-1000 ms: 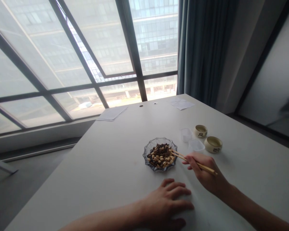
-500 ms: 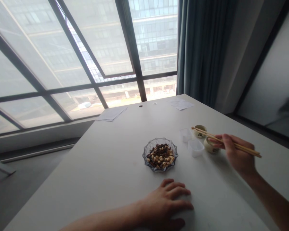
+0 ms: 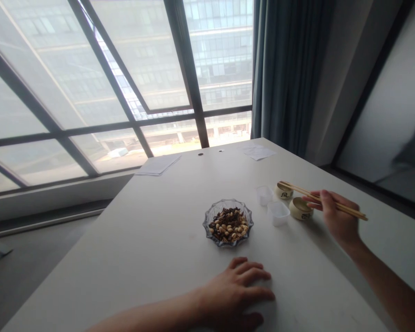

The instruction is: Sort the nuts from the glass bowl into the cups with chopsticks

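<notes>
Wooden chopsticks (image 3: 325,201) are gripped in my right hand (image 3: 339,221), their tips at the mouth of the farther cream ceramic cup (image 3: 284,193). Whether the tips pinch anything is too small to tell. Just below the sticks stands the nearer cream cup (image 3: 301,211), marked with a dark character. Two clear plastic tubs, the nearer one (image 3: 278,214) and the farther one (image 3: 264,195), stand left of the cups. My left hand (image 3: 244,288) rests on the table, fingers spread, in front of a scalloped glass bowl (image 3: 209,230) holding pistachios (image 3: 230,228) and dark seeds (image 3: 230,215).
The white table (image 3: 152,240) reaches to the window wall. Papers lie at its far left (image 3: 158,165) and a thin sheet (image 3: 259,151) at its far right. A blue curtain (image 3: 283,78) hangs behind.
My right hand and the chopsticks have shifted slightly left, with the tips now over the farther cup's opening. The whole view has shifted a little. My left hand stays spread on the table.
</notes>
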Demonstrator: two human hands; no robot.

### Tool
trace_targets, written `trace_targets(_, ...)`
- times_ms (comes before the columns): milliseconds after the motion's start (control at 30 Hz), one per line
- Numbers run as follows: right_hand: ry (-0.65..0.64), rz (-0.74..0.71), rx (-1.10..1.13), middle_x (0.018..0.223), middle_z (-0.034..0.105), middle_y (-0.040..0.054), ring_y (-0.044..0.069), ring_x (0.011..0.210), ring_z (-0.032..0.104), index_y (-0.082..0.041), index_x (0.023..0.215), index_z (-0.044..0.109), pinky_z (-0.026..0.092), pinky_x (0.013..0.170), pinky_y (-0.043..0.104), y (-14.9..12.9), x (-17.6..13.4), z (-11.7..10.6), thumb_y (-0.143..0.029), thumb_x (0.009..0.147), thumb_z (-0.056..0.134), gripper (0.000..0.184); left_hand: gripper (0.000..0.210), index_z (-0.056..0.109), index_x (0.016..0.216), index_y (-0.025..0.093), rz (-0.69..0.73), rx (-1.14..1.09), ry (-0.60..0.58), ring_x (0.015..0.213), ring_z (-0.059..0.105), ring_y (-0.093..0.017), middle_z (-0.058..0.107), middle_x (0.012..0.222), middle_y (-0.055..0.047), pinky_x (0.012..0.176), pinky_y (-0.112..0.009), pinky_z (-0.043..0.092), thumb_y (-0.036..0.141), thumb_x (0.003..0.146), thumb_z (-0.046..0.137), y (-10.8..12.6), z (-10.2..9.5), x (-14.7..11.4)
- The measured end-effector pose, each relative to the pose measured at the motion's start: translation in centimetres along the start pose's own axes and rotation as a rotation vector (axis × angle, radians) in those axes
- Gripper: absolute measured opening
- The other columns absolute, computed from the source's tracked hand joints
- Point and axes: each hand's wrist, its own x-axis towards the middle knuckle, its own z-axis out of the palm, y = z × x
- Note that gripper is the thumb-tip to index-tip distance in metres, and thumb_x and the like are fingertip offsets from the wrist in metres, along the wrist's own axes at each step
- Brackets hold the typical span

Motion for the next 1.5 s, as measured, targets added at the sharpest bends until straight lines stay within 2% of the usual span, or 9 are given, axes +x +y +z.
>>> trace_targets(133,-0.138,0.005,0.078,0.084,0.083,0.0114,0.028,0.073,0.083,-0.019,0.091,0.08,0.07,0.062,0.034,-1.4,-2.6,1.8,-0.059,0.093,0.073,0.041,0.045,0.056,0.144,0.032,0.003,0.005,0.0,0.149,0.046,-0.029,0.052,0.158,-0.005,0.129,-0.05,0.022,0.053,0.104,0.06,0.0,0.1,0.0)
trace_targets(367,-0.599,0.151,0.281,0.087,0.083,0.0123,0.029,0.08,0.084,-0.017,0.093,0.08,0.069,0.059,0.031,-2.2,-9.0,5.4,-0.055,0.1,0.068,0.04,0.045,0.056,0.144,0.032,0.01,0.03,0.012,0.149,0.045,-0.029,0.052,0.159,-0.004,0.128,-0.048,0.023,0.054,0.104,0.059,0.0,0.3,0.0)
trace_targets(500,-0.715,0.219,0.361,0.086,0.082,0.0109,0.027,0.08,0.084,-0.018,0.093,0.079,0.068,0.06,0.029,-1.8,-11.3,7.0,-0.053,0.1,0.068,0.037,0.046,0.055,0.144,0.031,0.013,0.028,0.012,0.148,0.045,-0.029,0.051,0.16,-0.004,0.128,-0.048,0.021,0.053,0.104,0.06,0.0,0.1,0.0)
trace_targets(667,-0.74,0.271,0.355,0.088,0.082,0.0107,0.027,0.082,0.083,-0.018,0.095,0.078,0.068,0.061,0.029,-1.3,-12.3,7.7,-0.055,0.099,0.068,0.038,0.045,0.056,0.144,0.03,0.025,0.016,0.024,0.146,0.048,-0.028,0.052,0.159,-0.005,0.128,-0.047,0.021,0.052,0.105,0.059,0.2,-0.4,-0.1)
trace_targets(1067,-0.681,0.285,0.259,0.085,0.082,0.0132,0.029,0.08,0.083,-0.016,0.092,0.078,0.068,0.061,0.031,-1.4,-11.8,7.3,-0.059,0.098,0.067,0.044,0.045,0.057,0.144,0.029,0.031,0.033,0.027,0.147,0.047,-0.03,0.054,0.157,-0.006,0.128,-0.048,0.025,0.053,0.105,0.057,0.3,-0.4,-0.2)
trace_targets(1333,-0.642,0.347,0.288,0.092,0.083,0.0152,0.03,0.084,0.084,-0.016,0.092,0.08,0.069,0.063,0.031,-1.0,-11.7,7.3,-0.063,0.093,0.071,0.048,0.046,0.058,0.145,0.03,0.016,0.01,0.02,0.147,0.048,-0.031,0.054,0.157,-0.006,0.128,-0.049,0.024,0.053,0.104,0.059,0.3,-0.5,-0.2)
trace_targets(1500,-0.61,0.374,0.287,0.088,0.083,0.0151,0.031,0.08,0.084,-0.014,0.09,0.079,0.069,0.06,0.031,-1.3,-11.4,7.4,-0.066,0.09,0.074,0.052,0.047,0.057,0.146,0.03,0.028,0.008,0.02,0.148,0.047,-0.03,0.053,0.158,-0.006,0.128,-0.048,0.022,0.053,0.105,0.059,0.2,-0.4,-0.3)
